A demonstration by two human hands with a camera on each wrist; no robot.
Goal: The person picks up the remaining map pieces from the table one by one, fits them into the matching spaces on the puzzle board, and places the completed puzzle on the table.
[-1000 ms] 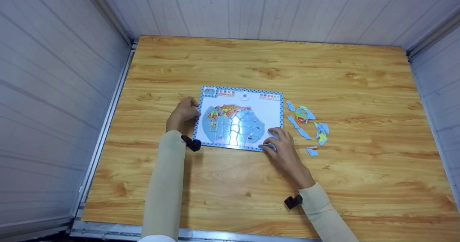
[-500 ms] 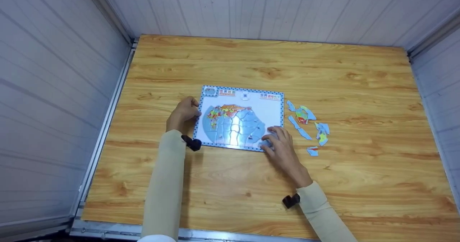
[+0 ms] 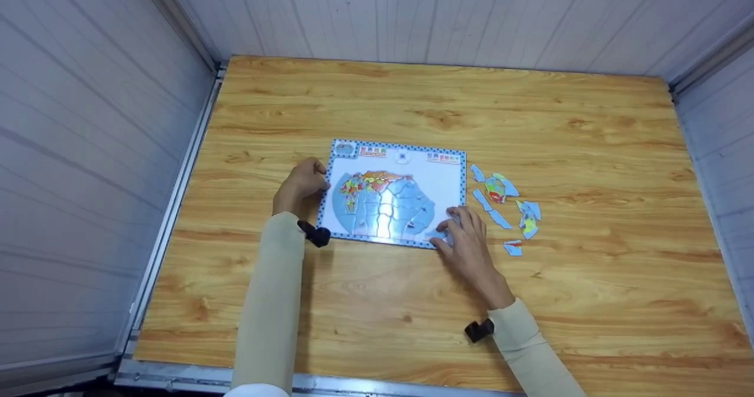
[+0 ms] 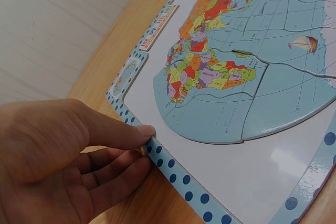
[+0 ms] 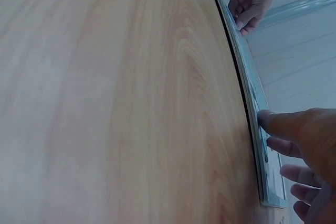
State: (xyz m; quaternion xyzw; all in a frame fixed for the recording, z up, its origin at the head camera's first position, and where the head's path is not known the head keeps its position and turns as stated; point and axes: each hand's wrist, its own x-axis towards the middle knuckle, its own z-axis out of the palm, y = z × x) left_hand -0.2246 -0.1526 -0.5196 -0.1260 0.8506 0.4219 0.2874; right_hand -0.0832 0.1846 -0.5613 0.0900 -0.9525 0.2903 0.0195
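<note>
A world map jigsaw puzzle board [image 3: 447,179] with a dotted blue border lies on the wooden table, its left and middle map pieces [image 4: 210,114] fitted together. My left hand [image 3: 303,179] pinches the board's left edge; in the left wrist view its thumb is on top of the border, with fingers against the side. At the lower right corner, my right hand [image 3: 468,247] is over the board with bent fingers. Between its thumb and index finger a light blue puzzle piece [image 3: 436,234] lies low on the board, partly hidden. In the right wrist view the thumb is at the board's edge.
Several loose puzzle pieces [image 3: 496,189] lie on the table right of the board, with a small one [image 3: 512,248] nearest the right wrist. Pale panel walls [image 3: 400,20] rise behind the table [image 3: 377,102] and at both sides.
The puzzle piece under my right hand was tilted and now lies flatter on the board. The right fingers have shifted slightly to the right. My left hand has stayed at the board's edge.
</note>
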